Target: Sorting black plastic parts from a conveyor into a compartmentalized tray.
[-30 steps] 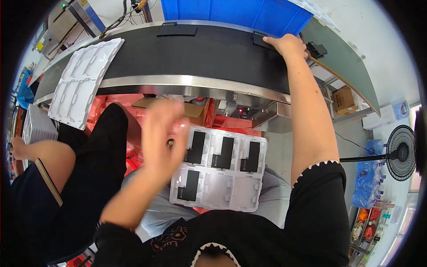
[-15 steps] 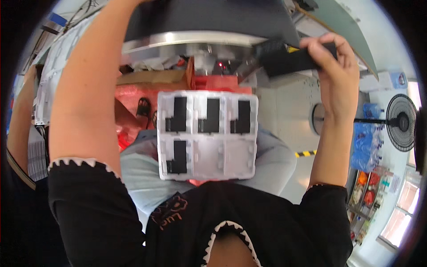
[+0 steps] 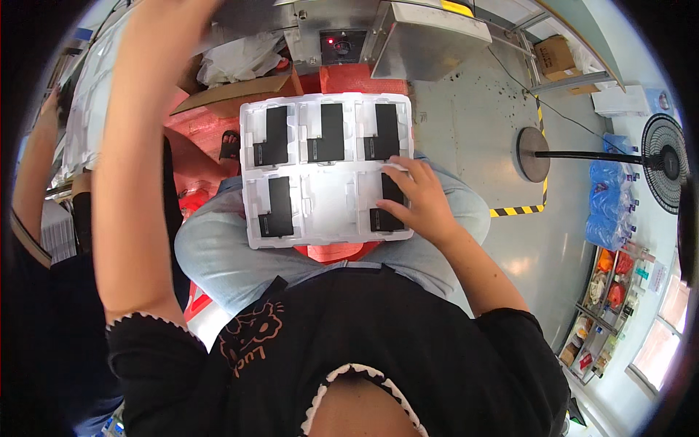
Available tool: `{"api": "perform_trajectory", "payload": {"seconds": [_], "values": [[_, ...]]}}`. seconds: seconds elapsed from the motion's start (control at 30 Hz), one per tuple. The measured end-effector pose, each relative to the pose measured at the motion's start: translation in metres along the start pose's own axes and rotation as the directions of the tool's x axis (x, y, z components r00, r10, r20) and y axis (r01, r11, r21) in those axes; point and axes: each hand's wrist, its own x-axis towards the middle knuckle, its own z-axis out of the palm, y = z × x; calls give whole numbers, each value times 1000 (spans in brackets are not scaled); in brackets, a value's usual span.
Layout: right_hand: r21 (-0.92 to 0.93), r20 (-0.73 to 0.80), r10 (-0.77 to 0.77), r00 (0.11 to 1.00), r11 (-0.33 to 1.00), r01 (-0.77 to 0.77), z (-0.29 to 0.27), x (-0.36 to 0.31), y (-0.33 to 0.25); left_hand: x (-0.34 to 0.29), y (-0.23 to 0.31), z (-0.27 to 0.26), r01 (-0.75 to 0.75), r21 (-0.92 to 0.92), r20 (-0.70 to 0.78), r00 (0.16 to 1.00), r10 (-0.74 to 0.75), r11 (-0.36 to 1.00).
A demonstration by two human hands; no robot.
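A white plastic tray [image 3: 330, 238] with several compartments in two rows rests across my lap. Flat black L-shaped pieces [image 3: 274, 136] lie in the far row and in the near-left compartment; the near-middle compartment [image 3: 328, 206] holds none. My right hand [image 3: 421, 195] is over the near-right compartment, fingers and thumb spread around another black L-shaped piece [image 3: 387, 218] lying there. The hand partly covers that piece. My left arm reaches up to the top edge, where my left hand [image 3: 173, 16] is blurred and cut off, its fingers out of sight.
Beyond the tray stand an open cardboard box [image 3: 233, 95] with plastic bags and a metal machine housing [image 3: 433, 44]. A standing fan [image 3: 664, 162] is at the right, its round base [image 3: 533, 154] on the floor. Another person's arm [image 3: 36, 160] shows at the far left.
My right hand has come down from the upper right with a black piece, which now lies in the near-right compartment. The view has tilted, so the tray sits higher. My left arm stays raised.
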Motion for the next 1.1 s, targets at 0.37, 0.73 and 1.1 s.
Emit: {"api": "perform_trajectory", "payload": {"seconds": [0.37, 0.73, 1.1], "values": [[-217, 228, -16, 974, 974, 67, 39, -73, -7, -255, 12, 192, 501, -512, 136, 850, -510, 698], [-33, -177, 105, 979, 993, -113, 43, -72, -24, -254, 24, 171, 236, 183, 343, 895, -287, 954], [-84, -485, -176, 857, 984, 154, -28, 30, -58, -253, 2, 171, 172, 67, 224, 957, -183, 983]]}}
